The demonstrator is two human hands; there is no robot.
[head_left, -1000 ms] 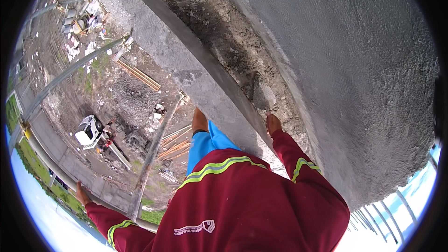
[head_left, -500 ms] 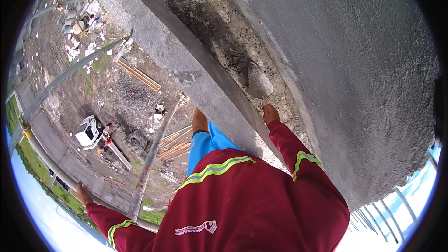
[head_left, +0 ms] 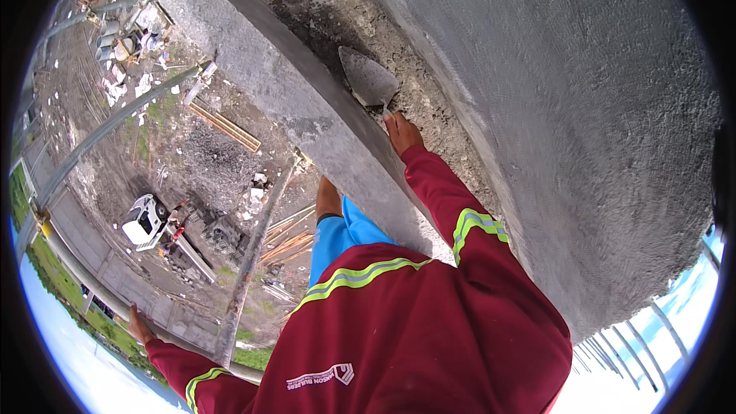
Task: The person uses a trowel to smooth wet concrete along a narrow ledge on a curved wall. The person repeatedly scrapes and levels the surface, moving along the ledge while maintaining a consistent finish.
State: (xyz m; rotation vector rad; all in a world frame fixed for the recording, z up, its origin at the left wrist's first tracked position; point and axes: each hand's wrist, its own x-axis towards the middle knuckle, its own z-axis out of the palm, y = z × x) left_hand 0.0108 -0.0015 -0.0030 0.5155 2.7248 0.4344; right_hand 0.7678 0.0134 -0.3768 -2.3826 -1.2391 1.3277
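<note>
A pointed trowel (head_left: 369,79) is in my right hand (head_left: 403,135), which is closed around its handle. Its grey blade lies over the rough, gritty bottom of a concrete trough (head_left: 433,124), close to the trough's left wall (head_left: 299,57). Dark, damp-looking mortar (head_left: 314,24) spreads beyond the blade. Far out to the left, my left hand (head_left: 141,326) is on a metal pipe rail (head_left: 100,289) and looks closed around it, though part of the fingers is hidden.
A plastered grey wall (head_left: 583,123) rises along the right. Past the concrete ledge (head_left: 230,54) is a drop to the ground, where a white truck (head_left: 146,221), timber planks (head_left: 225,124) and rubble lie. Scaffold pipes (head_left: 257,261) cross on the left. My bare foot (head_left: 328,198) is beside the ledge.
My right hand has moved the trowel forward and left along the trough, and the blade has turned to lie nearer the left wall. My left hand has barely shifted on the pipe.
</note>
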